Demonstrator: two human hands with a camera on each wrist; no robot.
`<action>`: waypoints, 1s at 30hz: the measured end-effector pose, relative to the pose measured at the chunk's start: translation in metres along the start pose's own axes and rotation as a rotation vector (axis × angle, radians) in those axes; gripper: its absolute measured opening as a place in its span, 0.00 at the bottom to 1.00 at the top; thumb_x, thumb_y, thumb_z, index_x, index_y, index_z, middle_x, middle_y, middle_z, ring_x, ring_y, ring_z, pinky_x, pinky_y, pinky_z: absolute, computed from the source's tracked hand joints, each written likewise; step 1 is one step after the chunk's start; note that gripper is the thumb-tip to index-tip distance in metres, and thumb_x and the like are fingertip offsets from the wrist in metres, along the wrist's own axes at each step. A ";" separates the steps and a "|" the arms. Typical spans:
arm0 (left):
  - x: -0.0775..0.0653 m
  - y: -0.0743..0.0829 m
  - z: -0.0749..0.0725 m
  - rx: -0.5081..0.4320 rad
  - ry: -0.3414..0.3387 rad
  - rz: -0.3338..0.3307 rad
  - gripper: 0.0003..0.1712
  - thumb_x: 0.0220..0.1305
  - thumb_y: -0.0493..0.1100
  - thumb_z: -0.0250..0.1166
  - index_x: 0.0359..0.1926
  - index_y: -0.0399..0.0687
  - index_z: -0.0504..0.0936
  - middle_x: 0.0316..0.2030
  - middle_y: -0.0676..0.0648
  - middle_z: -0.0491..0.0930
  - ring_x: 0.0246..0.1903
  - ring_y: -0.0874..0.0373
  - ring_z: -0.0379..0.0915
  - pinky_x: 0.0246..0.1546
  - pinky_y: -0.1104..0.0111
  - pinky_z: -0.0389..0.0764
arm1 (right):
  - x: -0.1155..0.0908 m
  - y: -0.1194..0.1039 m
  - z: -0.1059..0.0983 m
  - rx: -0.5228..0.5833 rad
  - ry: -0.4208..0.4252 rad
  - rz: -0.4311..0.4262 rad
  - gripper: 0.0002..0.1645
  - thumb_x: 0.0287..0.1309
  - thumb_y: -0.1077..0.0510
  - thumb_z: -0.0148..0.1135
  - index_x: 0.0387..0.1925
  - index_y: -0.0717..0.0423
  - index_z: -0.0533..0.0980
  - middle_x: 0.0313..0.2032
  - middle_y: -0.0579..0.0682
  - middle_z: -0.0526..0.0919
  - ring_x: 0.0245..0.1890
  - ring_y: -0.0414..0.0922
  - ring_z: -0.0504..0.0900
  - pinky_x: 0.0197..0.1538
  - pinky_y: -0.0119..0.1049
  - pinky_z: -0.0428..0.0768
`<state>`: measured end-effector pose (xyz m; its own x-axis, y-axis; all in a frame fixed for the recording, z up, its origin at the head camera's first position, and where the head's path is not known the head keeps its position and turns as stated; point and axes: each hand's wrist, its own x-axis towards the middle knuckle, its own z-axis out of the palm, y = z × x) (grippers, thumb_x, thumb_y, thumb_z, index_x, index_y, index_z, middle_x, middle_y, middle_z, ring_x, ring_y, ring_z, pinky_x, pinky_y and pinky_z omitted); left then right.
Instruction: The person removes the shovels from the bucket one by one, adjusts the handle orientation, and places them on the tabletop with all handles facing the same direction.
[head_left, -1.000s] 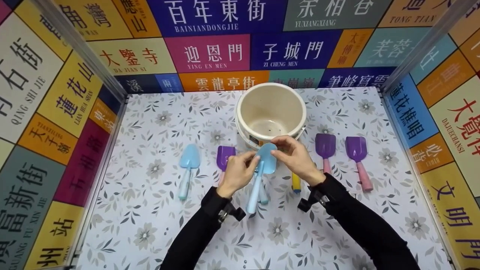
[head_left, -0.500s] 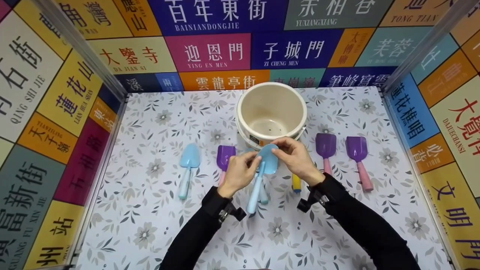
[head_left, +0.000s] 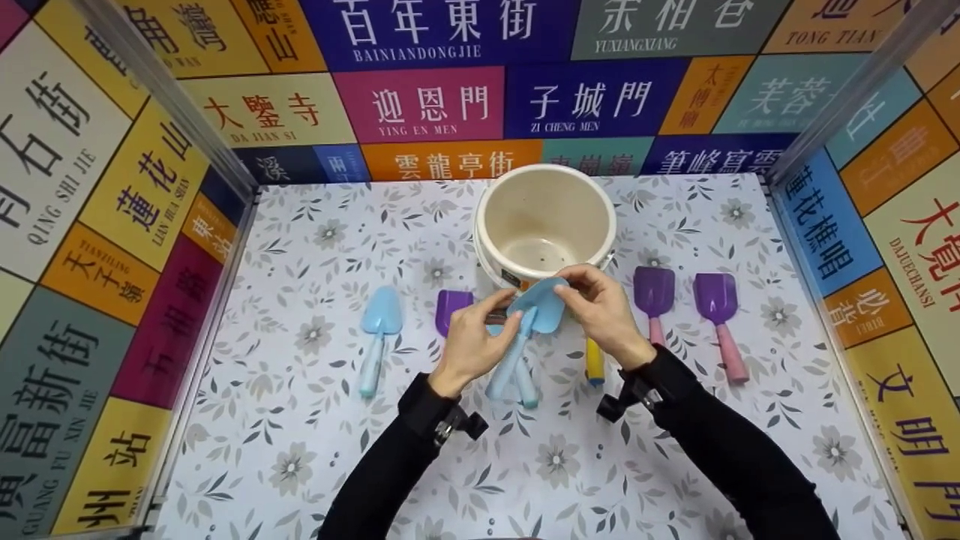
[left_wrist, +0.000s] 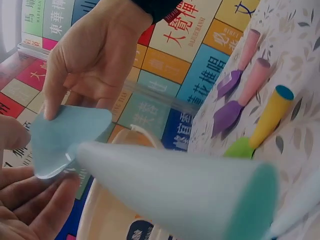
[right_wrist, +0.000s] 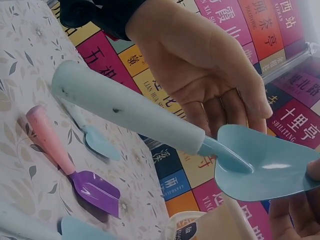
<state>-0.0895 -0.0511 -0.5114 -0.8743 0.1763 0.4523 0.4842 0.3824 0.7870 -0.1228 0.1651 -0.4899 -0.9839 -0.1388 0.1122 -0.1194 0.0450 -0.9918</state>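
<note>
My right hand (head_left: pixel 604 311) pinches the blade tip of a light blue trowel (head_left: pixel 541 306), holding it above the table in front of a cream bucket (head_left: pixel 491 259). Its pale handle (right_wrist: pixel 130 107) points away from that hand. My left hand (head_left: pixel 472 337) is beside the blade with thumb and forefinger spread apart. In the left wrist view, left fingers (left_wrist: pixel 57 205) lie close to the blade's edge; whether they touch it is unclear. Beneath the held trowel, another blue trowel (head_left: pixel 528 391) lies on the table, mostly covered.
Left on the flowered table (head_left: pixel 285 450) lie a blue trowel (head_left: pixel 382 315) and a purple shovel (head_left: pixel 452 304). Farther right are a yellow-handled trowel (head_left: pixel 595 364) with a green blade and two purple shovels (head_left: pixel 654 289) with pink handles. Printed panels (head_left: pixel 427 105) wall the table's back and sides.
My left thumb and forefinger have spread apart from the held trowel. The right hand has shifted slightly up and right, and the trowel has turned, its handle end rising in view.
</note>
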 end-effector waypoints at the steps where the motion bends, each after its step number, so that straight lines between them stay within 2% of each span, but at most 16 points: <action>1: -0.001 0.001 -0.001 0.022 0.016 0.015 0.20 0.73 0.33 0.71 0.61 0.24 0.85 0.48 0.30 0.93 0.42 0.40 0.94 0.47 0.57 0.96 | 0.001 0.001 -0.001 0.006 0.019 -0.003 0.14 0.74 0.75 0.60 0.54 0.84 0.77 0.41 0.29 0.87 0.43 0.30 0.84 0.51 0.23 0.81; 6: -0.011 0.005 -0.002 0.212 0.113 0.132 0.24 0.67 0.35 0.76 0.61 0.26 0.85 0.50 0.33 0.92 0.48 0.42 0.90 0.53 0.56 0.93 | 0.004 0.004 -0.002 0.067 0.119 0.009 0.08 0.73 0.74 0.61 0.49 0.75 0.81 0.40 0.32 0.88 0.40 0.30 0.84 0.49 0.22 0.82; 9: -0.019 0.006 0.000 0.348 0.134 0.195 0.27 0.65 0.38 0.79 0.61 0.28 0.86 0.51 0.34 0.91 0.50 0.43 0.88 0.55 0.55 0.92 | 0.004 0.003 -0.002 0.121 0.165 0.023 0.09 0.73 0.74 0.60 0.48 0.68 0.83 0.39 0.35 0.87 0.40 0.31 0.84 0.48 0.22 0.82; 13: -0.028 0.003 0.004 0.556 0.097 0.245 0.34 0.61 0.43 0.83 0.62 0.28 0.85 0.53 0.35 0.90 0.52 0.44 0.86 0.57 0.57 0.90 | 0.003 0.005 -0.001 0.158 0.212 0.036 0.10 0.74 0.75 0.60 0.47 0.66 0.84 0.39 0.37 0.87 0.40 0.32 0.84 0.47 0.22 0.82; 17: -0.033 -0.001 0.010 0.716 0.052 0.249 0.39 0.58 0.49 0.87 0.63 0.31 0.84 0.53 0.39 0.89 0.51 0.46 0.84 0.54 0.59 0.88 | 0.001 0.007 0.002 0.174 0.241 0.053 0.10 0.74 0.76 0.60 0.47 0.65 0.84 0.39 0.38 0.87 0.40 0.33 0.84 0.46 0.23 0.82; 20: -0.034 -0.003 0.014 0.779 0.056 0.241 0.38 0.57 0.50 0.87 0.62 0.34 0.84 0.50 0.42 0.89 0.46 0.50 0.83 0.46 0.62 0.85 | -0.002 0.007 0.004 0.190 0.246 0.070 0.10 0.74 0.76 0.59 0.48 0.66 0.84 0.40 0.39 0.87 0.41 0.34 0.85 0.47 0.23 0.83; 24: -0.033 -0.004 0.018 0.802 0.065 0.244 0.31 0.60 0.49 0.86 0.57 0.38 0.86 0.43 0.46 0.88 0.40 0.53 0.81 0.39 0.66 0.83 | -0.006 0.006 0.007 0.207 0.259 0.109 0.11 0.74 0.76 0.59 0.48 0.66 0.83 0.41 0.41 0.86 0.42 0.34 0.84 0.48 0.23 0.84; 30: -0.032 0.000 0.021 0.807 0.019 0.207 0.19 0.65 0.46 0.83 0.51 0.41 0.90 0.38 0.47 0.90 0.35 0.55 0.84 0.36 0.68 0.86 | -0.009 0.007 0.008 0.220 0.251 0.137 0.10 0.74 0.75 0.60 0.47 0.64 0.83 0.41 0.41 0.85 0.40 0.34 0.83 0.44 0.24 0.83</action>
<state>-0.0628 -0.0381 -0.5347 -0.7664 0.3018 0.5671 0.4550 0.8781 0.1477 -0.1135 0.1588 -0.4979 -0.9940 0.1026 -0.0387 0.0207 -0.1710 -0.9851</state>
